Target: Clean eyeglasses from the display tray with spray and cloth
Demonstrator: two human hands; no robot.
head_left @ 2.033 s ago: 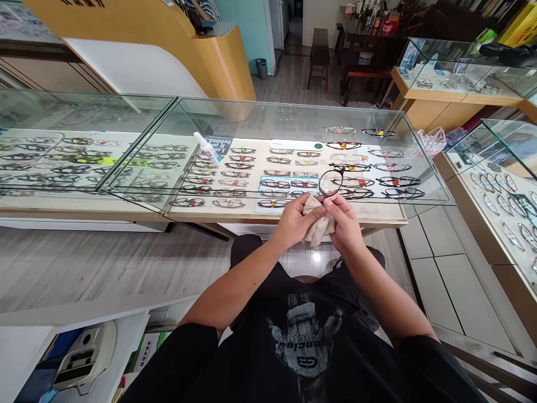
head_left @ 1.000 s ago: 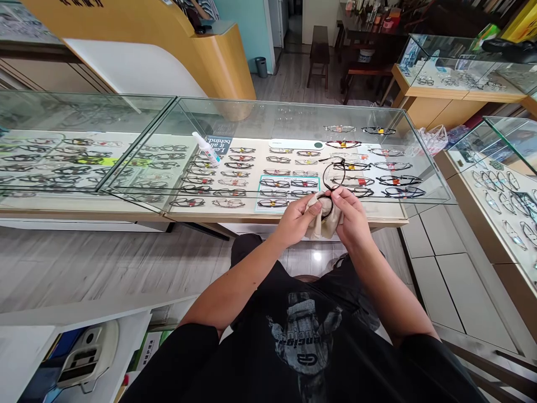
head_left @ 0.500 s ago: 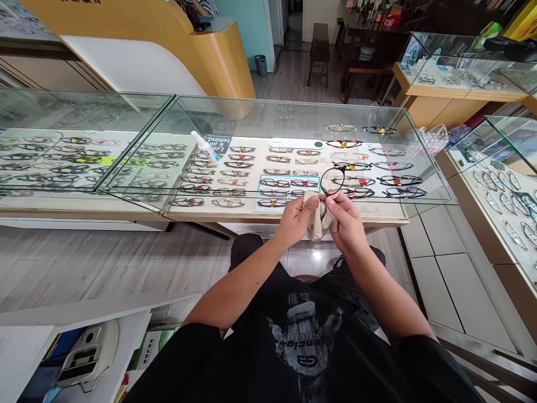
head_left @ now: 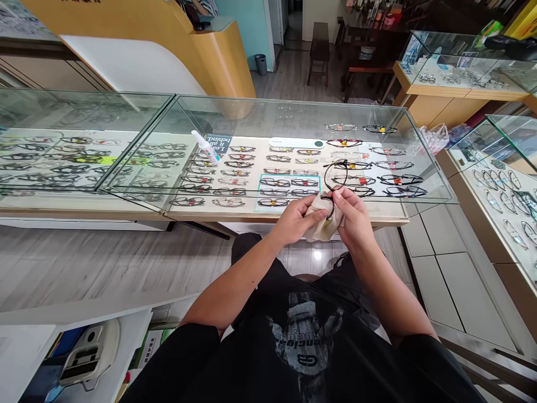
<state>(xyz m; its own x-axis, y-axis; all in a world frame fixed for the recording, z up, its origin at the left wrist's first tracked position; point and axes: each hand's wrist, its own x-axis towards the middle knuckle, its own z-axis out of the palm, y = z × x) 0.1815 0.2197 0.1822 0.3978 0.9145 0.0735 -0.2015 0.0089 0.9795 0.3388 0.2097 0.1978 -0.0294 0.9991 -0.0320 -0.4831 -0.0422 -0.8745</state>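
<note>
Clock directions run from the hands, 12 = top of view.

9–10 o'clock: left showcase [head_left: 62, 202], clear flat glass over rows of thin-rimmed frames on a pale base. 8 o'clock: off-white device [head_left: 89, 354], rounded plastic shell with dark slots, inside a white shelf unit [head_left: 25, 340].

10 o'clock: slim white bottle [head_left: 205, 146], smooth plastic, tapered tip, tilted. Much nearer, also about 10: teal-bordered card [head_left: 287, 208] with dark frames laid on it, inside the central showcase [head_left: 210, 215], a glass box with a wood-tone edge. 11 o'clock: curved counter [head_left: 232, 67], wood-grain finish.

Center: left hand [head_left: 296, 221] pinches the beige cloth [head_left: 321, 230], thumb on top, fingers curled. Cloth is soft, matte, bunched in folds. Right hand [head_left: 356, 217] pinches the black eyeglasses [head_left: 325, 178] near the bridge, cloth touching its fingers too. Hands close together, cloth between. Eyeglasses at the near edge of the central showcase: one round thin rim sticks up past the fingertips, the other sits in the cloth. Temple position: can't tell.

12 o'clock: dark bench [head_left: 320, 39], long narrow top. 2 o'clock: crinkly translucent plastic bags [head_left: 434, 137]. 3 o'clock: right showcase [head_left: 474, 207], glass, more frames.
</note>
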